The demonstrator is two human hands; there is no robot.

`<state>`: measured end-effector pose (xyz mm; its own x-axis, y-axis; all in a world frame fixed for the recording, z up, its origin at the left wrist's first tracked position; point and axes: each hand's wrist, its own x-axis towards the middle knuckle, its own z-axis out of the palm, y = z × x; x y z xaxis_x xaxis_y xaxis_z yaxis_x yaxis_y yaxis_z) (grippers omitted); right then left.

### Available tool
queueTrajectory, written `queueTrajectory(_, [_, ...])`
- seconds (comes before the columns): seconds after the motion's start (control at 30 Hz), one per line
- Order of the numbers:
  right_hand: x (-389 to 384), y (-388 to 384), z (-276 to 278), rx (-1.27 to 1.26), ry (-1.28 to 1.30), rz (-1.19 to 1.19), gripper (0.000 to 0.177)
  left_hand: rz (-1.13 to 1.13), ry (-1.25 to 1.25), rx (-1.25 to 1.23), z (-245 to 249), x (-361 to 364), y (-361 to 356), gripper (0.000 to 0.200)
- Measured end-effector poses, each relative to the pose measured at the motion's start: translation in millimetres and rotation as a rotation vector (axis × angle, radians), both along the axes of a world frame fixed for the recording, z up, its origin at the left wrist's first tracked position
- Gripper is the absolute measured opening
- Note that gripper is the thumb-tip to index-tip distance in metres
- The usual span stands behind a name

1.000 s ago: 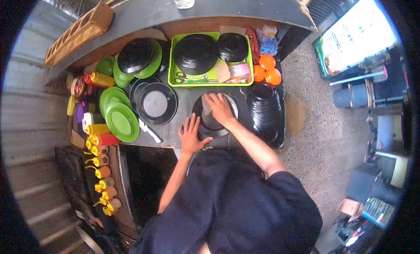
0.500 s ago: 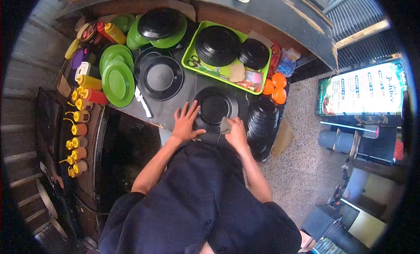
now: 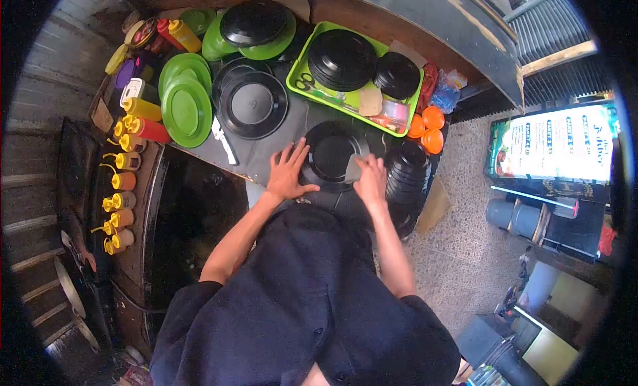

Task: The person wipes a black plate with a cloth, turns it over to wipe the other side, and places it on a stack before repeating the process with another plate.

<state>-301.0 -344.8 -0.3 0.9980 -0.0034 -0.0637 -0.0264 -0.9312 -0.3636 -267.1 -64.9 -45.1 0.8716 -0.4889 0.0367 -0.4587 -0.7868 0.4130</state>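
From my remote seat I look straight down over the person's dark shirt at a crowded desk (image 3: 256, 159). The left hand (image 3: 289, 175) lies flat with fingers spread, its fingertips touching the left rim of a black plate (image 3: 329, 153) that sits on the desk's near edge, right in front of the body. The right hand (image 3: 372, 179) is at the plate's right rim, fingers drawn together and pinching a small pale pad (image 3: 354, 167) against it; I cannot tell whether the pad is cloth or paper. Just right of that hand stands a tall stack of black bowls (image 3: 409, 168). Behind the plate a green tray (image 3: 297, 80) carries two stacks of black dishes, and two orange cups (image 3: 428, 130) sit beside the tray's right corner. To the left lie another black plate (image 3: 252, 103), a white-handled knife (image 3: 224, 140) and stacked green plates (image 3: 186, 107), with yellow squeeze bottles (image 3: 123, 180) ranged along the far left side.
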Motion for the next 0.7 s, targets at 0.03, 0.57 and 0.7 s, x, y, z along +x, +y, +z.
queueTrajectory(0.03, [-8, 8, -4, -0.049, 0.007, 0.010, 0.062, 0.001, 0.008, 0.000, 1, -1, -1, 0.131])
queueTrajectory(0.57, [40, 34, -41, 0.752, 0.034, -0.005, 0.046, -0.023, 0.082, -0.063, 3, 3, 3, 0.136])
queueTrajectory(0.7, [76, 20, -38, 0.596, -0.259, -0.205, 0.044, 0.026, 0.138, -0.161, -4, 0, 13, 0.140])
